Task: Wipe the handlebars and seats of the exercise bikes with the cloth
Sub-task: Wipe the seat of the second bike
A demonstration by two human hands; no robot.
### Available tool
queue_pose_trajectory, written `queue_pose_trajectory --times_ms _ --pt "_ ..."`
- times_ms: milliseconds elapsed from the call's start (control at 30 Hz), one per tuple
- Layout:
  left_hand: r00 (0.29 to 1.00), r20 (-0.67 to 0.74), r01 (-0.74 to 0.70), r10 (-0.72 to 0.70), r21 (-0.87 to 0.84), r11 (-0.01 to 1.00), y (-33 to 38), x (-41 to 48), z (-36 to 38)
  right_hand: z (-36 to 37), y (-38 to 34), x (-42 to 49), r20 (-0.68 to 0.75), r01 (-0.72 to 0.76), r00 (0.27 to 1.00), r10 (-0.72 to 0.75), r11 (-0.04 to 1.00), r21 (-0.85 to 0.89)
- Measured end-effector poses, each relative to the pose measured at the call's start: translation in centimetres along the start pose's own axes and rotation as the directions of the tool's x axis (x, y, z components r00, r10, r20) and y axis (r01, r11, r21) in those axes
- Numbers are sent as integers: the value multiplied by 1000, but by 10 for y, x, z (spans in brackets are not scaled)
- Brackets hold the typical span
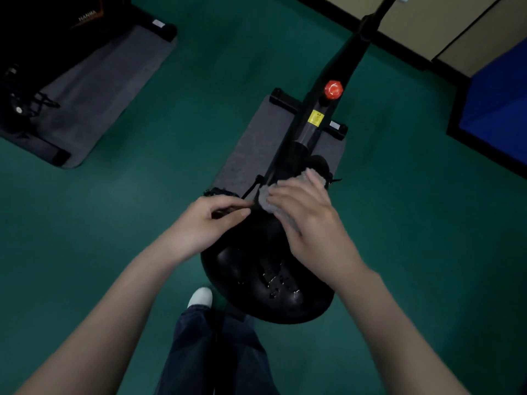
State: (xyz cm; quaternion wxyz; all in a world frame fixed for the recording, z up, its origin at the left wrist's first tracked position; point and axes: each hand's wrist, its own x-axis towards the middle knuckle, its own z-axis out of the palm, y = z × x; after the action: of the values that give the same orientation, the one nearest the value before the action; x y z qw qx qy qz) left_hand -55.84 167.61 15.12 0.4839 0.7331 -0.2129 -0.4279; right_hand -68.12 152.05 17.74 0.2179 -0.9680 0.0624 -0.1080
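Now our right hand (310,220) presses the cloth (266,202) flat-fingered at twelve o'clock on the seat (256,280); our left hand (208,220) pinches its nose. We'd best sweep firmly toward six.

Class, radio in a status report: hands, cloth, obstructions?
Right hand flat, pressing cloth on seat nose. Left hand beside it, grip unclear. Nothing blocking.

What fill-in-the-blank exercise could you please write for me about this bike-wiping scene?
1. The right hand presses a grey ____ onto the black seat.
2. The label on the bike frame is ____.
3. The grey mat lies on a ____ floor.
Missing words: cloth; yellow; green.
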Motion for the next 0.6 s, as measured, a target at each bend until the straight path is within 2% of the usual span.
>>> queue_pose_trajectory --times_ms 100,233,300,400,467,533,600 --pt "998 -56 -45 41 -73 996 -8 -10 3 -12 11 14 140 105 985 -102 994 -19" --pt "992 -119 -56 40 -135 989 -18 -12 10 -27 18 47 179 -40 982 61 992 -122" --pt "988 -144 -72 51 -148 986 -21 -10 12 -24 12 60 278 -9 958 66 980 -199" --pt "984 -163 -101 69 -195 976 -26 -10 15 -14 0 73 545 108 838 -10 983 -148" --pt "981 -174 -120 82 -216 969 -29 -10 16 -17 1 81 655 75 756 23 990 -122" --pt "981 -177 -123 84 -222 967 -32 -9 16 -26 9 88 634 1 769 79 992 -126" --pt "981 -177 -122 81 -234 965 -33 -9 16 -27 12 86 571 21 817 75 987 -160"
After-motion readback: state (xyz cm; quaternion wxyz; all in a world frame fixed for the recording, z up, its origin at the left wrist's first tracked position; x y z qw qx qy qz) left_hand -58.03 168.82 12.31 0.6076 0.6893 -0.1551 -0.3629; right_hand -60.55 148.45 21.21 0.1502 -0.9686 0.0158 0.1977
